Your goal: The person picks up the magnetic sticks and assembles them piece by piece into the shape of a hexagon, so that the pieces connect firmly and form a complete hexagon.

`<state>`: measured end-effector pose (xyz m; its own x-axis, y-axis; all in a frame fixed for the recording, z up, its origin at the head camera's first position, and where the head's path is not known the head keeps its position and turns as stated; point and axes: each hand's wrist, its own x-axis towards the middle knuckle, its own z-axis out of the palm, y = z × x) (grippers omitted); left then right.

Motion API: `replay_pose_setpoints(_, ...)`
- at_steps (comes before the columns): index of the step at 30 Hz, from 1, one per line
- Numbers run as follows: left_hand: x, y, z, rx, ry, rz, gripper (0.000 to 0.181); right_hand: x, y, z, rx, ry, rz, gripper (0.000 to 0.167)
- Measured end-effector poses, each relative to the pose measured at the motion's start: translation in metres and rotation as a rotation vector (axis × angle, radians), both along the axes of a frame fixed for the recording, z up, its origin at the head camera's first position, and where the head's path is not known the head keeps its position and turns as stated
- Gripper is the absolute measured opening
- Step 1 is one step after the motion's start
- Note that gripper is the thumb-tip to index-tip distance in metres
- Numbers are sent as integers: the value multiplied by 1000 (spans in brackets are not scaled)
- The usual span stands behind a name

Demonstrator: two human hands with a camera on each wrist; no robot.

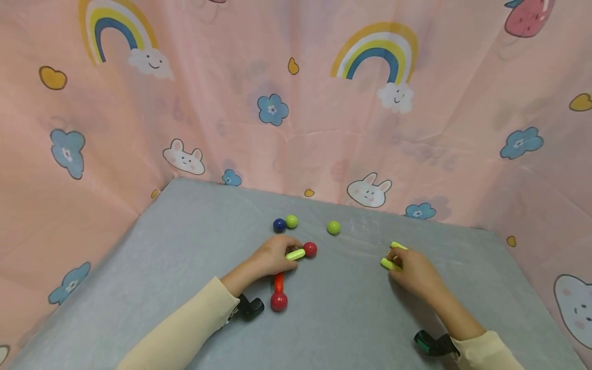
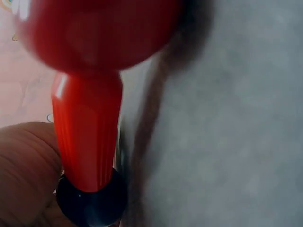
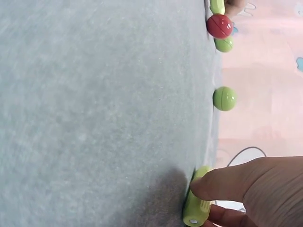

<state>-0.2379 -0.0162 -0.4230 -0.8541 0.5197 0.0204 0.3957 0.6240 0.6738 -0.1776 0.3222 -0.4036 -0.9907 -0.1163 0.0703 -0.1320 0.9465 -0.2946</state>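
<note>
My left hand (image 1: 276,255) holds a joined piece of rods and balls. A yellow-green rod (image 1: 295,254) in it ends at a red ball (image 1: 310,250), and a red rod (image 1: 279,282) points towards me with another red ball (image 1: 279,301) at its end. In the left wrist view, a dark blue ball (image 2: 92,201) joins the red rod's far end, beside the thumb (image 2: 28,172). My right hand (image 1: 416,272) pinches a yellow-green rod (image 3: 198,201), whose end shows a small metallic spot. A second yellow-green rod (image 1: 399,245) lies just beyond its fingertips.
Behind the left hand, a dark blue ball (image 1: 279,225) sits close to a green ball (image 1: 291,221). Another green ball (image 1: 334,227) stands apart between the hands. The grey cloth (image 1: 347,318) covers the table, and a pink printed curtain (image 1: 305,154) rises along its back and sides.
</note>
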Motion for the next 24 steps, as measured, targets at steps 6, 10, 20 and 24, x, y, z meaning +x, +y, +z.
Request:
replay_pose_setpoints(6, -3, 0, -1, -14, 3, -25, 41, 0, -5, -2, -8, 28, 8, 20)
replay_pose_setpoints(10, -4, 0, -2, -9, 6, -26, 40, 0, -19, 1, -47, -27, 7, 21)
replay_pose_setpoints(20, -3, -1, -2, 2, 19, -30, 40, -9, -68, 2, -220, -130, 100, 20)
replay_pose_setpoints(24, -3, 0, -3, 3, 17, -31, 40, -14, -86, 0, -230, -148, 114, 20)
